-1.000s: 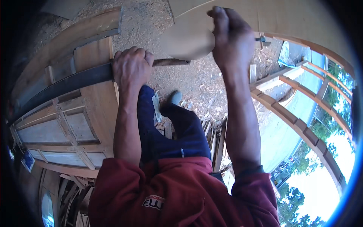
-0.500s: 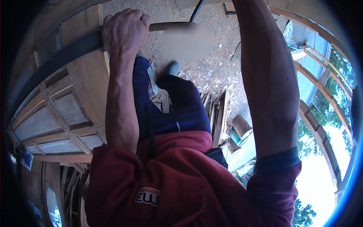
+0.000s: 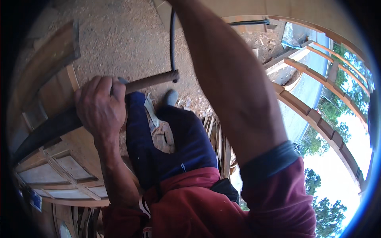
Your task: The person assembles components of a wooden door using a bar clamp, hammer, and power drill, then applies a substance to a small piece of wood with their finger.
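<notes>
My left hand point(image 3: 101, 105) is wrapped round a long bar clamp, where its dark flat bar point(image 3: 51, 129) meets the thick threaded screw point(image 3: 152, 81). The screw juts out past my thumb, to the right. A thin black handle rod point(image 3: 172, 43) crosses the screw's far end and runs up toward the top edge. My right forearm point(image 3: 238, 79) reaches up across the middle and out at the top. The right hand itself lies beyond the picture, so its grip is hidden.
At left stands a curved wooden framework with panels point(image 3: 73, 166). Curved wooden ribs point(image 3: 313, 115) rise at right, with a road and trees beyond. Loose wood strips point(image 3: 218, 139) lie beside my legs. Wood chips cover the ground point(image 3: 119, 47). A pale board point(image 3: 309, 12) spans the upper right.
My left hand and the clamp have come lower and to the left in the picture, and the screw's end now shows. My right forearm has swung left. The whole view has shifted too.
</notes>
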### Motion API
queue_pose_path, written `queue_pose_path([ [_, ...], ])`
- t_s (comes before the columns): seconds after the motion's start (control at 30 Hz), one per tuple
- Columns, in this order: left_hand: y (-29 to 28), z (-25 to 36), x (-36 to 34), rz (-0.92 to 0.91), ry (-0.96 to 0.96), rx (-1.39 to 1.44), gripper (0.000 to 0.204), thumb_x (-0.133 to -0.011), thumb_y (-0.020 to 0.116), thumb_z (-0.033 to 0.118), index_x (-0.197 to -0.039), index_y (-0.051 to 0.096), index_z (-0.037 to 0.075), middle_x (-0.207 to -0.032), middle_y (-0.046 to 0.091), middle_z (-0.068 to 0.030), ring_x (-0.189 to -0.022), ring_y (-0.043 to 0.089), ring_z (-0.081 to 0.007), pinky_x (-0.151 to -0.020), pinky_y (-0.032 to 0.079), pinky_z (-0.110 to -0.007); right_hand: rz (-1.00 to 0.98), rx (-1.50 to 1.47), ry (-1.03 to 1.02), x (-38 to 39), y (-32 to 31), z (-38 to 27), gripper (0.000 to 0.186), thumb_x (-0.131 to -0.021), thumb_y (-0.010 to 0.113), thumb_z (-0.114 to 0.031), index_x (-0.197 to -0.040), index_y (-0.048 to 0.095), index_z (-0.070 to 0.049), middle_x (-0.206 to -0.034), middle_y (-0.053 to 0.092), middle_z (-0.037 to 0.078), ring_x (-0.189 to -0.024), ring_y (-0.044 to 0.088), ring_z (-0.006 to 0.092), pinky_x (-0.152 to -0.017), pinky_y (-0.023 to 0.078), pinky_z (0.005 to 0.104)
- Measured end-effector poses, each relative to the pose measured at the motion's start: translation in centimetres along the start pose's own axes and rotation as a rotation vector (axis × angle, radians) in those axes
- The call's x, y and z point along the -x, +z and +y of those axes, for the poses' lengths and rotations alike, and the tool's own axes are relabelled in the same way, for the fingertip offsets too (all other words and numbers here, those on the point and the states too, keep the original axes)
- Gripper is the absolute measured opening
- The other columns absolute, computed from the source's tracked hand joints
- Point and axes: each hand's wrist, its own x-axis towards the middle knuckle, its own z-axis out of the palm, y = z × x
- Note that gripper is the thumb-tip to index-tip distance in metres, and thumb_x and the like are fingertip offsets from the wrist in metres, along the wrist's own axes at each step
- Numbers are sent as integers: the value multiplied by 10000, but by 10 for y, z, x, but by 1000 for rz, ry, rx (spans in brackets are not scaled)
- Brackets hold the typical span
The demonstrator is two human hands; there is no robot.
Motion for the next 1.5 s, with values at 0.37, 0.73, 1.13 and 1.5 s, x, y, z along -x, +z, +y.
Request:
queue_pose_path([
  [0.37,-30,10,-15,-249,34,-10,280,-892,658,299,-796,579,48,-857,584,-143,-901,605,-349,-833,464,-477,-256,-103,-12,18,-28,-5,344,-962,544,-232,-1197,670,-15,-1037,707,194,-959,684,329,-854,558,443],
  [0.73,-61,17,-31,-518,-98,-43,465,-683,871,345,-1021,648,116,-1087,625,-108,-1057,610,-343,-982,431,-556,-248,-237,172,37,-65,-11,296,-951,477,-212,-1078,664,-21,-1090,675,317,-1040,664,495,-888,539,567],
  [1.13,-46,15,-39,-428,-274,133,167,-713,671,81,-868,612,73,-927,589,-131,-978,571,-314,-951,419,-453,-308,-251,80,24,-18,0,258,-954,512,-228,-1023,671,-37,-947,698,311,-944,682,501,-843,549,560],
  [1.5,-68,10,-36,-634,-162,127,256,-701,745,228,-914,729,86,-985,687,-96,-1012,663,-261,-925,483,-401,-100,-456,-55,24,-26,25,254,-928,594,-142,-1113,721,-25,-997,750,183,-891,723,312,-766,555,421],
])
